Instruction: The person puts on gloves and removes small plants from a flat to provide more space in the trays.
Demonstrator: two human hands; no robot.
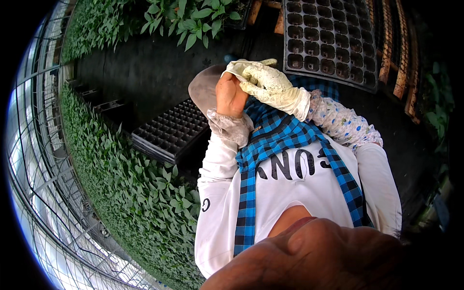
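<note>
Glove (236, 67), pale and soiled, sits over the fingers of the left hand (232, 95), in front of the checked apron (285, 137). Palm and wrist bare below it; the cuff stops well short of the grubby sleeve end (227, 126). Right hand (270, 86), fully gloved, appears to have its grip closed on the glove fabric. Left grip: cannot tell, fingers covered.

Risks, as I judge them:
- Tear. Pulling hard at one pinched spot could split the material, most likely at the cuff.
- Slip. Caked dirt on the right-hand fingers could spoil the pinch, so the fabric snaps away.
- Bunching. Damp skin, if it is damp, would drag; fingers could land in the wrong stalls or the glove turn partly inside out.
- Drop. Letting go with only the fingers covered could send it down to the dark floor (128, 79), near the stacked black trays (169, 128).
- Knock. A jerked right elbow might catch the large cell tray (291, 62) just beyond the hands.
</note>
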